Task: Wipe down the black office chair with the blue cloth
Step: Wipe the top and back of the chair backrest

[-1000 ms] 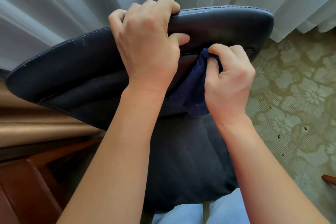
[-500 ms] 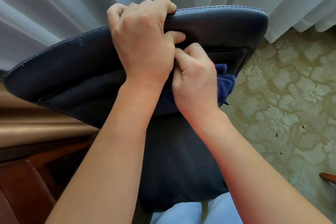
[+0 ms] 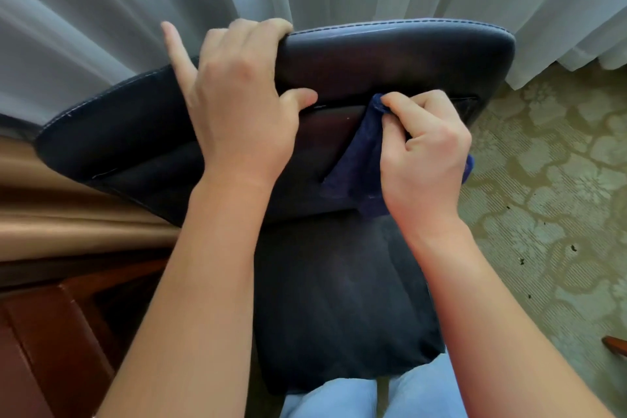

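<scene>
Head view looks down on the black office chair [image 3: 390, 64], whose padded backrest top fills the middle of the picture, tilted, with its darker back panel running down toward the person's pale blue trousers [image 3: 417, 390]. Behind the chair hang white curtains [image 3: 101, 3]. To the right of the chair lies a green patterned carpet [image 3: 549, 200]; to its left is reddish-brown wooden furniture [image 3: 51, 332].

On the chair's top edge, the left hand [image 3: 237, 112] grips with most fingers curled over the far side and the thumb pressed on the near face at the seam; the little finger sticks up, free of the chair. Just right of that thumb, the right hand [image 3: 424, 159] is closed around the blue cloth [image 3: 356, 159], pinching a corner of it against the seam below the chair's top cushion. The rest of the cloth hangs down over the chair's back panel beneath that hand, and a bit shows past the hand's right side.
</scene>
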The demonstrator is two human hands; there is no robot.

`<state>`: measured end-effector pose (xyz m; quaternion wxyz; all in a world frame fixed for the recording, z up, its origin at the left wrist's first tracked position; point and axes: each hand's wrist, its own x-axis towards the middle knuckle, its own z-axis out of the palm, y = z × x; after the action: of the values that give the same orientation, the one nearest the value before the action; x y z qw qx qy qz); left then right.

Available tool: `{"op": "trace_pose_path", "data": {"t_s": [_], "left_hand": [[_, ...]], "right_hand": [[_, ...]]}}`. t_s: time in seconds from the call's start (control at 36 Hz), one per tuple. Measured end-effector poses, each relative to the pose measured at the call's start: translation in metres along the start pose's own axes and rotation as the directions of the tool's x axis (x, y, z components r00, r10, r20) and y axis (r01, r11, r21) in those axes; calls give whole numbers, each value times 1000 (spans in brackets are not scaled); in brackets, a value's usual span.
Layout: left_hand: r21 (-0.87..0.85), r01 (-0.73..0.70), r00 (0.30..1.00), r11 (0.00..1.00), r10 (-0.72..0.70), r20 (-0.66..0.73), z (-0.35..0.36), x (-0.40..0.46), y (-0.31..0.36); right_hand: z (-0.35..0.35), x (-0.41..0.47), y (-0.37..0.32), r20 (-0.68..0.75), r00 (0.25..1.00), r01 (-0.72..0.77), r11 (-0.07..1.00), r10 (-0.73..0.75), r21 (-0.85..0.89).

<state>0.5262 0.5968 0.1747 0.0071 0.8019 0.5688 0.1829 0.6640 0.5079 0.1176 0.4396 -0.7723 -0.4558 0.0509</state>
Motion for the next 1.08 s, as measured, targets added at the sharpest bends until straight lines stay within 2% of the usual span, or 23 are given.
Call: {"op": "trace_pose_path", "data": {"t_s": [0.28, 0.47, 0.61, 0.78, 1.08], "left_hand": [[-23, -17, 999, 1000, 16, -28, 9, 19, -5], [-33, -22, 1000, 999, 21, -16, 9, 24, -7], [-3, -41, 999, 999, 41, -4, 6, 22, -9], [13, -23, 1000, 1000, 23, -14, 2, 13, -8], [-15, 65, 995, 998, -66, -80, 2, 5, -20]], "right_hand": [[15, 2, -14, 74, 996, 44, 998, -41, -34], [49, -5, -51, 222, 971, 96, 995, -87, -32], [40, -6, -44, 187, 975, 103, 991, -117, 81], [12, -3, -25, 7, 999, 45, 997, -46, 63], [17, -3, -20, 59, 997, 61, 997, -58, -56]]}}
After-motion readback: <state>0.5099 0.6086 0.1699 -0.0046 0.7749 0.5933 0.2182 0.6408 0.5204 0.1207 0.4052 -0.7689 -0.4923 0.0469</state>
